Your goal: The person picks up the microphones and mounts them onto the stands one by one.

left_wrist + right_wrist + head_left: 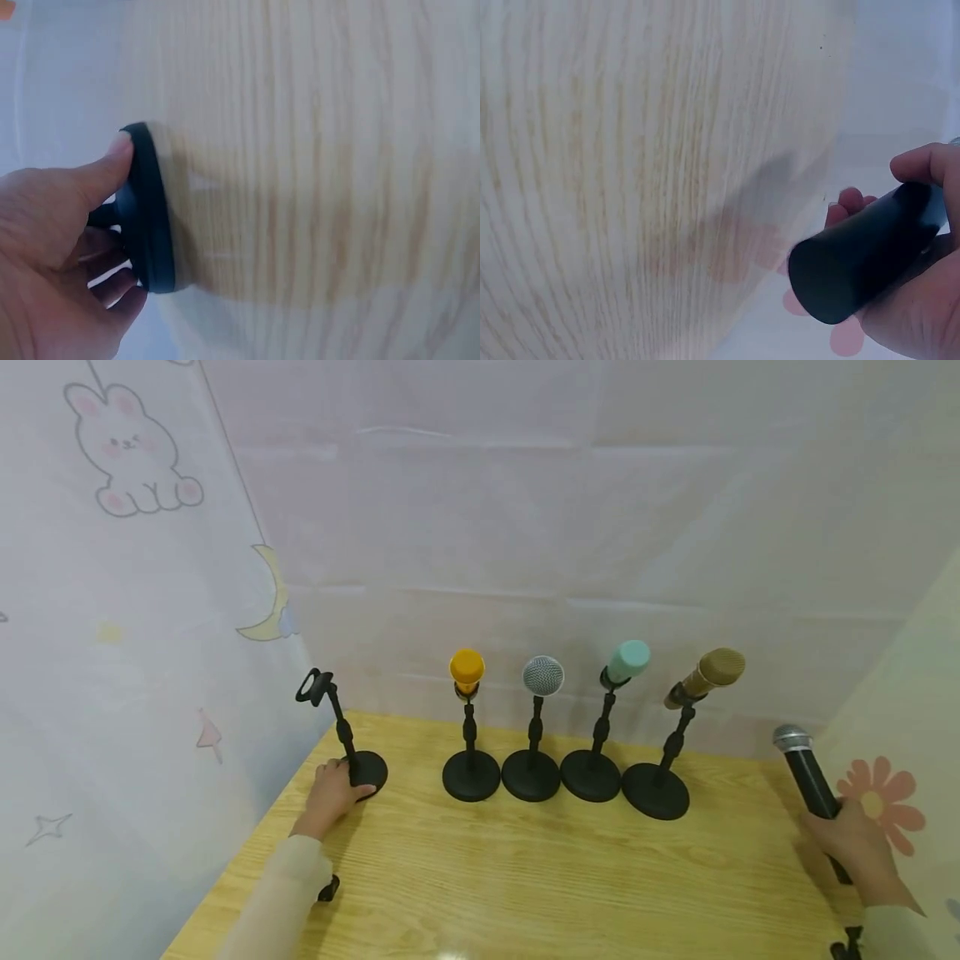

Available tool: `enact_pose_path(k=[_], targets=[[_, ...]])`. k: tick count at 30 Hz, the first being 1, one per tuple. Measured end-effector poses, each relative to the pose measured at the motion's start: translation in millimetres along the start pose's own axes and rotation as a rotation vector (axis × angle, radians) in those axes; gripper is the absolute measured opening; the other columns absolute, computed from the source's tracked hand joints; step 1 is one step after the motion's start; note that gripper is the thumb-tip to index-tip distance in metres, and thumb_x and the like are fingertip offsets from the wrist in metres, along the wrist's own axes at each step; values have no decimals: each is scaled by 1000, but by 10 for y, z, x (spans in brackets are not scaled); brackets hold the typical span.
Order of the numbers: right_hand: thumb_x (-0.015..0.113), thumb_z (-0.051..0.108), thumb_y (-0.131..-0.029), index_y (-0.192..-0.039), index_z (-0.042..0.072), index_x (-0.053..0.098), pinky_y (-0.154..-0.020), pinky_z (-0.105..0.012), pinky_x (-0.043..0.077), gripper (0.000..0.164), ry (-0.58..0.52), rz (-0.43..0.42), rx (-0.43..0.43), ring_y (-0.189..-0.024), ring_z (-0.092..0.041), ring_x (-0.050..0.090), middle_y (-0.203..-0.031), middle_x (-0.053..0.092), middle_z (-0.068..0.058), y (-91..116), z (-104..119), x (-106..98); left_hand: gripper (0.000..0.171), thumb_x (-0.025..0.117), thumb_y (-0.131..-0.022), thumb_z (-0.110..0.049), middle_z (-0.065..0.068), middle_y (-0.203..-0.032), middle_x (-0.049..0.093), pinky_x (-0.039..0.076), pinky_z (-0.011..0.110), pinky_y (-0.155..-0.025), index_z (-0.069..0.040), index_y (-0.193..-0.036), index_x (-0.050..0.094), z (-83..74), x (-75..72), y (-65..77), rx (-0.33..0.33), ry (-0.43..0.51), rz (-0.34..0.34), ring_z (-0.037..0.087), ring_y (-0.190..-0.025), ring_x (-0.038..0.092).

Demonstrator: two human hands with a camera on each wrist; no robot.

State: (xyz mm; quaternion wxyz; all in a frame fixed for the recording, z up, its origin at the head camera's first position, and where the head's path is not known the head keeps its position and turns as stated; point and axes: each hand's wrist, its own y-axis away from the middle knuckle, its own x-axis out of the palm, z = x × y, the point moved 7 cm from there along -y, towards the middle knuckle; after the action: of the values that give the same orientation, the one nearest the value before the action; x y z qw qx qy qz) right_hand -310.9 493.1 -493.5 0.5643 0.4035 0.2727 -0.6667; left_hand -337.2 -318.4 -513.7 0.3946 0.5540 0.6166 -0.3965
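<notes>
At the left end of the table, my left hand (328, 797) grips the round base of a black microphone stand (344, 732), whose clip at the top holds no microphone. In the left wrist view the thumb lies on the rim of the base (150, 217) and the fingers curl round its other side. On the far right, my right hand (857, 839) holds a black microphone (812, 783) by the handle, its silver mesh head tilted up and away. The right wrist view shows the handle's flat end (821, 289) above the table, fingers wrapped round it.
Along the back stand several stands with microphones: orange (467, 668), silver-headed (543, 676), mint green (627, 661) and gold (708, 675). Their bases sit close together on the wooden table (517, 877). Printed cloth walls (480, 527) rise behind and at both sides.
</notes>
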Motion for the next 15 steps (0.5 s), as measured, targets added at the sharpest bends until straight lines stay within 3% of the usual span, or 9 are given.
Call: enact_pose_path(k=[6,10,15], targets=[[55,27,-98,-124,-21,27,-53,-37,54,61,-193,-62,-25,-60,-23,68,-75,65,-14,39,78,-52,71,71,-97,-28,40,-145,42,36,66,-109,19,-143,42,-17,46,14,22,29,67,59,-134,36],[54,35,-101,-132,-19,27,-52,-34,52,68,-235,-137,-32,-57,-21,68,-72,66,-10,132,209,-95,75,67,-99,-36,42,-140,44,39,68,-104,20,-141,42,-74,44,34,-17,71,19,59,-131,38],[56,57,-98,-115,2,41,-53,-30,50,59,-347,-204,-15,-56,-21,66,-68,63,-2,278,391,-117,79,67,-98,-40,42,-132,43,44,66,-98,25,-135,42,-74,58,27,-58,58,-42,57,-124,39]])
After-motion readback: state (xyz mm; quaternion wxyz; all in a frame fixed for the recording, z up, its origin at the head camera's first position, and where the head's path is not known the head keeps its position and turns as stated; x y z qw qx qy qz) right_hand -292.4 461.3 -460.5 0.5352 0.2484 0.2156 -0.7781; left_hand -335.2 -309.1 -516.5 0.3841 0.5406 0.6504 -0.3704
